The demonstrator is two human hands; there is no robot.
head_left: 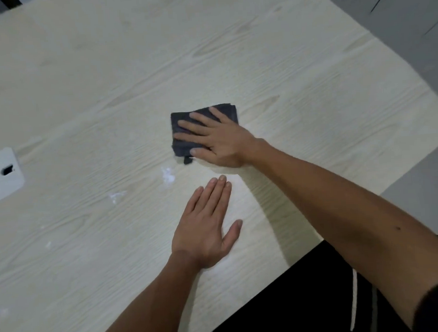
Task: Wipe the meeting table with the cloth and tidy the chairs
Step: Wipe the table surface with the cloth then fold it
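A folded dark grey cloth [184, 148] lies flat on the pale wood-grain meeting table [81, 84]. My right hand [216, 140] presses down on the cloth with straight, spread fingers and covers most of it. Nearer to me, my left hand [207, 225] rests flat on the bare tabletop, fingers straight and together, thumb out to the right. It holds nothing. White smudges [167, 175] mark the table just below the cloth and further left [116, 196]. No chair is in view.
A white cable-port plate [2, 174] with a dark slot is set into the table at the left edge. The table's near edge runs diagonally at the lower right, with grey floor [408, 16] beyond the far right edge.
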